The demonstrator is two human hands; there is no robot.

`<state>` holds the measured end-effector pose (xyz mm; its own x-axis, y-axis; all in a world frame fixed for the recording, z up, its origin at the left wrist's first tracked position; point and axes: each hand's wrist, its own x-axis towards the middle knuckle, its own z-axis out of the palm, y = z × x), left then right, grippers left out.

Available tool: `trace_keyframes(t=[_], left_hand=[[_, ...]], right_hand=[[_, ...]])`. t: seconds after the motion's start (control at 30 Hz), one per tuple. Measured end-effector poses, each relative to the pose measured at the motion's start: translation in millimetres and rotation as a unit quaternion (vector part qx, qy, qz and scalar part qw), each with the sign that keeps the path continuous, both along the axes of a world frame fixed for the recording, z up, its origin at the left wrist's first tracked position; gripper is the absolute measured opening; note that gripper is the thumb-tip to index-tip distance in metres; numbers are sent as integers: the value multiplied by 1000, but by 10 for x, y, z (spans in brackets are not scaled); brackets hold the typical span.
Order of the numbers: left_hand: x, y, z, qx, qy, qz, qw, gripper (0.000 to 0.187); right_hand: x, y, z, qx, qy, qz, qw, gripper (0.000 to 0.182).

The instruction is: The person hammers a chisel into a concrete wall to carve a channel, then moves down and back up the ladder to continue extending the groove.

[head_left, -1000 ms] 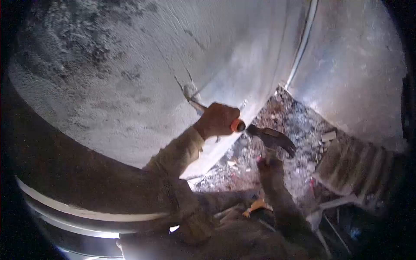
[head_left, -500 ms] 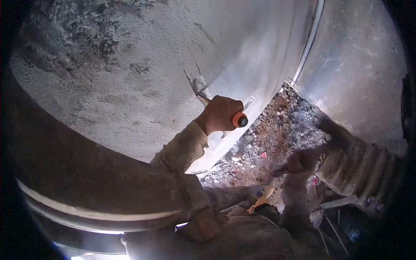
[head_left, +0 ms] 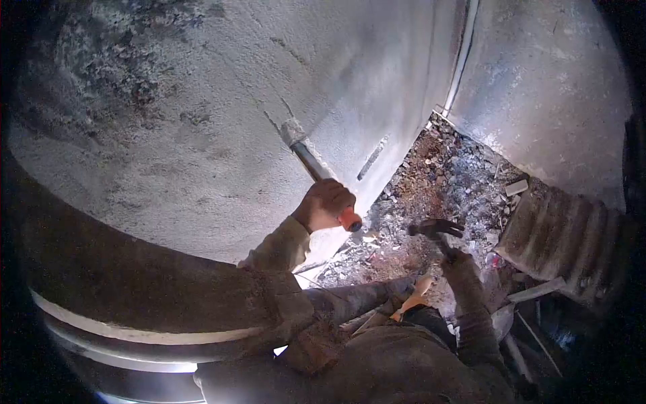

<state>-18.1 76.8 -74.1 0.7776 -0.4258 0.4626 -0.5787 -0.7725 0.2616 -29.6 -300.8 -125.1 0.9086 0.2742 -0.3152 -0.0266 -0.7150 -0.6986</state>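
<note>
My left hand (head_left: 326,205) is closed around a chisel (head_left: 308,161) with an orange grip (head_left: 349,219). The chisel's metal shaft slants up and left to a chipped groove (head_left: 292,130) in the rough plaster wall (head_left: 222,161). Low on the right, my right hand (head_left: 461,266) grips a claw hammer (head_left: 435,229) by its handle. The hammer's dark head is held over the rubble, apart from the chisel. Whether the chisel's tip presses into the groove is hard to make out.
Rubble (head_left: 431,172) covers the floor in the wall corner. A ribbed, dusty object (head_left: 562,239) lies at right, near sticks and debris. A pipe (head_left: 363,297) runs low across the middle, and a large curved dark form (head_left: 134,269) fills the left. Another short slot (head_left: 373,158) marks the wall.
My left hand has moved down the wall, leaving more of the chisel's shaft in view. My right hand and the hammer, smeared by motion before, now show clearly. The view has shifted slightly.
</note>
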Motion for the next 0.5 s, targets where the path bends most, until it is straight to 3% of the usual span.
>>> trace_keyframes(t=[0.2, 0.27, 0.4, 0.47, 0.5], left_hand=[[-300, 34, 58, -32, -9, 22, 999, 23], [-284, 6, 53, -41, -22, 17, 999, 23], [-23, -70, -216, 178, 142, -36, 973, 21], [224, -122, -501, 222, 199, -34, 954, 20], [346, -154, -576, 236, 226, -32, 945, 20]], right_hand=[[-557, -1024, -730, -194, 68, -54, 977, 27], [-894, -1317, -906, -319, 80, -65, 942, 27], [-1832, -2427, -2350, -309, 53, 2, 950, 24], [-2135, -2728, -2702, -370, 108, 147, 911, 30], [-2192, -2691, -2623, -376, 143, 124, 907, 30]])
